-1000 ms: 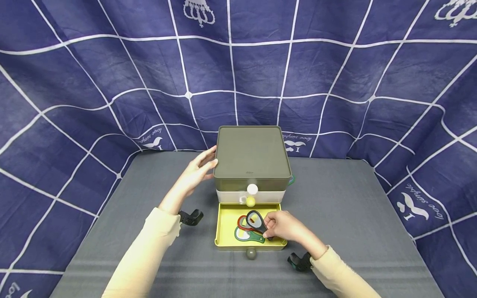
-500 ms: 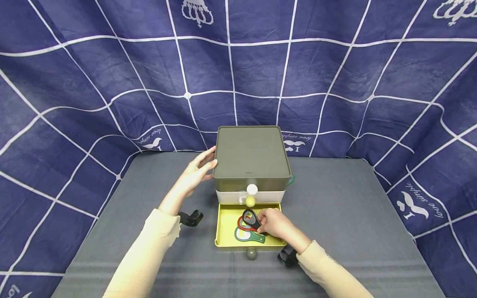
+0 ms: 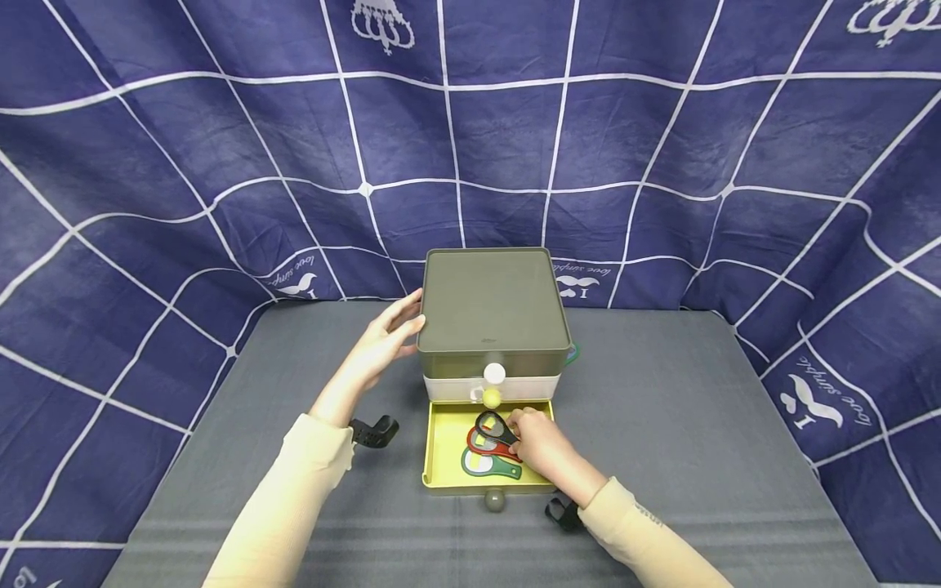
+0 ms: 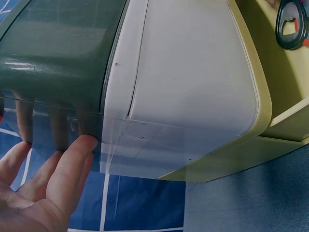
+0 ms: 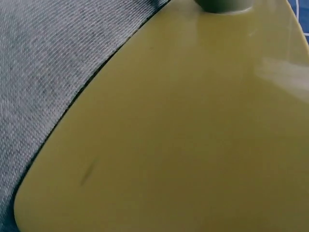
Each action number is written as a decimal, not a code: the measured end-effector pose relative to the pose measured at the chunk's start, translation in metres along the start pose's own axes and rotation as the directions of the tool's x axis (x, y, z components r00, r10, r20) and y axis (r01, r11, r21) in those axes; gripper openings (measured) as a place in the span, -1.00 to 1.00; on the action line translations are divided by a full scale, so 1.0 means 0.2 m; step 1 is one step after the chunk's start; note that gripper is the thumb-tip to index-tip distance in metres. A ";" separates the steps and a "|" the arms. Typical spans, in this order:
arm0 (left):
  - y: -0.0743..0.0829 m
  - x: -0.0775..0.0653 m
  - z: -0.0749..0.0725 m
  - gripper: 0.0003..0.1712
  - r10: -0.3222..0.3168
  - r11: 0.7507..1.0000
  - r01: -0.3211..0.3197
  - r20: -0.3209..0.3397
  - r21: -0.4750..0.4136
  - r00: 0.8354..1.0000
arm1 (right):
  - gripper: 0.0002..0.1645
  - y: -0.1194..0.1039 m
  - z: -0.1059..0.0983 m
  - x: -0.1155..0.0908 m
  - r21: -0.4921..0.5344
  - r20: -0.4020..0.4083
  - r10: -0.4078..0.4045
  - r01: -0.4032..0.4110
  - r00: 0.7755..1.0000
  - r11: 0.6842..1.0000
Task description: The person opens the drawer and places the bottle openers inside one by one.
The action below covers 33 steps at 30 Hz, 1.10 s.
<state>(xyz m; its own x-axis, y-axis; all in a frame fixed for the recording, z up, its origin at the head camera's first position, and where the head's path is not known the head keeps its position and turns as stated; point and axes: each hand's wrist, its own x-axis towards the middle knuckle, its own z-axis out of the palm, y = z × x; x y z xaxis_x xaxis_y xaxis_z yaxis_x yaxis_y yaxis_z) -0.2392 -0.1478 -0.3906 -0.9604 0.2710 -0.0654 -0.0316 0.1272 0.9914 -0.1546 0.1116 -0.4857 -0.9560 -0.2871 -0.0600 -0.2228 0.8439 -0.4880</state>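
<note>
In the head view a yellow drawer is pulled out at the bottom of a small drawer box. Three paddle-shaped magnifying glasses overlap inside it: a black magnifying glass on top, a red magnifying glass under it, and a green magnifying glass nearest the drawer front. My right hand reaches over the drawer's right side and pinches the black one's handle, its fingers partly hiding it. My left hand rests straight fingertips against the box's left side.
Above the drawer, a white knob and a yellow knob stick out. A dark knob is on the pulled-out drawer's front. A green-rimmed item peeks out right of the box. A blue checked curtain surrounds the grey table.
My right hand has shifted left and slightly back, lowering the black magnifying glass onto the red one. More of the red handle shows now. My left hand stays against the box.
</note>
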 end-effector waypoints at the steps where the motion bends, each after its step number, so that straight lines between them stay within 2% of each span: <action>1: 0.00 0.00 0.00 -0.32 0.000 1.000 0.000 -0.001 0.000 1.000 | -0.65 0.00 0.00 0.00 0.000 -0.004 -0.002 0.002 1.000 1.000; 5: 0.00 0.00 -0.01 -0.32 0.001 1.000 -0.001 0.000 -0.001 1.000 | -0.70 -0.01 -0.02 -0.03 0.035 -0.020 -0.009 0.010 1.000 0.999; 12: -0.01 0.00 0.00 -0.32 0.003 1.000 -0.003 0.004 0.002 1.000 | -0.76 0.03 -0.11 -0.08 0.188 0.001 -0.019 0.019 1.000 0.982; 19: -0.01 0.00 0.00 -0.32 0.002 1.000 -0.002 0.004 0.003 1.000 | -0.77 0.15 -0.24 -0.11 0.381 0.026 -0.035 0.022 0.999 0.924; 25: 0.00 -0.01 0.00 -0.32 -0.001 1.000 0.001 0.005 0.000 1.000 | -0.76 0.27 -0.34 -0.10 0.455 0.001 0.108 -0.097 0.994 0.885; 31: 0.00 -0.01 0.00 -0.32 0.005 1.000 -0.005 0.001 -0.004 1.000 | -0.73 0.40 -0.37 -0.02 0.565 -0.036 0.249 -0.185 0.968 0.804; 33: 0.00 -0.01 0.00 -0.32 0.009 1.000 -0.009 0.004 -0.007 1.000 | -0.72 0.43 -0.36 0.02 0.575 -0.052 0.292 -0.211 0.955 0.791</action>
<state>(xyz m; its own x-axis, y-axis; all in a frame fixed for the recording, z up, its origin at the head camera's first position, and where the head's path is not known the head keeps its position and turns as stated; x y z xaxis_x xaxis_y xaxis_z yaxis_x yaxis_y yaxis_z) -0.2379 -0.1483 -0.3905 -0.9594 0.2761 -0.0567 -0.0246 0.1184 0.9927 -0.1911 0.2168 -0.4649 -0.9880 -0.0041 -0.1546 0.1348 0.4670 -0.8739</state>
